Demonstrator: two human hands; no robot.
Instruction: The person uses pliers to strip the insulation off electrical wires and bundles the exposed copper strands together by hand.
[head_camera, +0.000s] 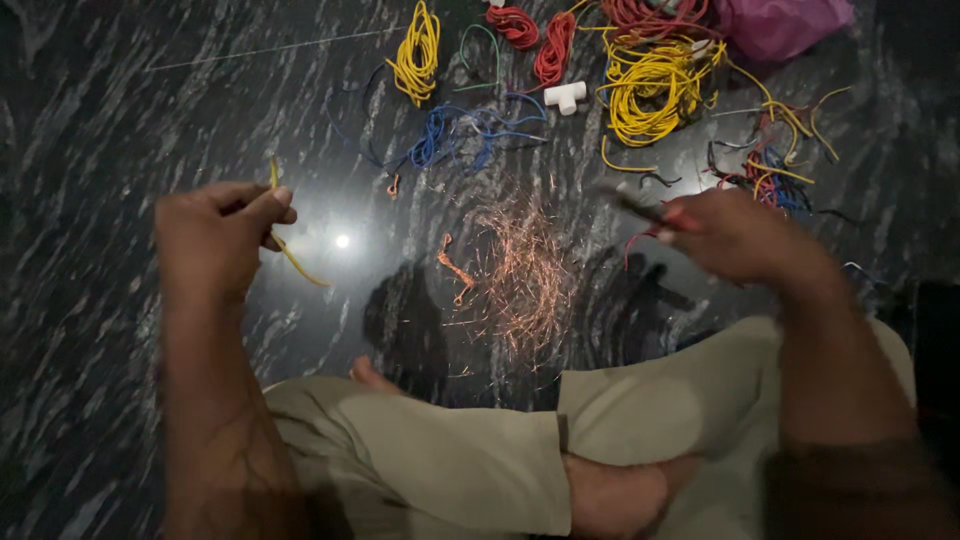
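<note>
My left hand (215, 235) is closed around a short yellow wire (290, 255) that sticks out above and below the fingers. My right hand (740, 235) grips a dark tool with red handles (650, 212), blurred by motion, its tip pointing left. Between the hands, on the dark marble floor (120, 140), lies a pile of bare copper strands (520, 275) with a twisted copper piece (455, 270) beside it.
Coils of yellow (418, 55), red (550, 48) and blue wire (455, 135) lie farther out, with a bigger yellow coil (650, 90), a white plastic tee fitting (565, 97), a pink bag (780, 25) and mixed wire scraps (770, 170). My crossed legs in beige trousers (450, 460) fill the foreground.
</note>
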